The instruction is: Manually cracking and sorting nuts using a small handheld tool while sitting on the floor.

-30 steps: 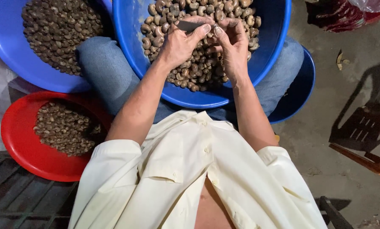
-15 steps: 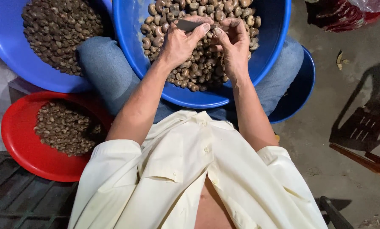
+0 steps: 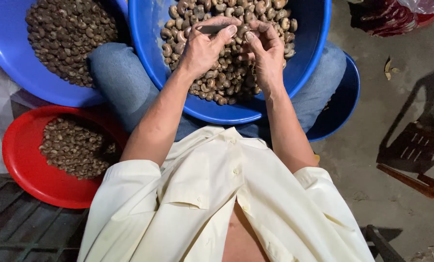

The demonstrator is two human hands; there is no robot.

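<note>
A big blue basin (image 3: pixel 314 53) rests on my lap, filled with brown cashew nuts (image 3: pixel 226 80). Both hands hover over the pile. My left hand (image 3: pixel 205 46) grips a small metal blade (image 3: pixel 211 29) between thumb and fingers. My right hand (image 3: pixel 263 48) pinches a single nut (image 3: pixel 242 30) at its fingertips, right beside the blade's tip. The nut is mostly hidden by the fingers.
A second blue basin (image 3: pixel 13 68) of nuts sits at the upper left, a red basin (image 3: pixel 28 179) with smaller brown pieces at the lower left. Another blue tub (image 3: pixel 343 102) peeks from under my right leg. A dark stool (image 3: pixel 416 150) and a red bag (image 3: pixel 386 17) stand on the concrete floor.
Both hands have shifted slightly upward over the pile, the blade tilting a little against the nut. The basins have not moved.
</note>
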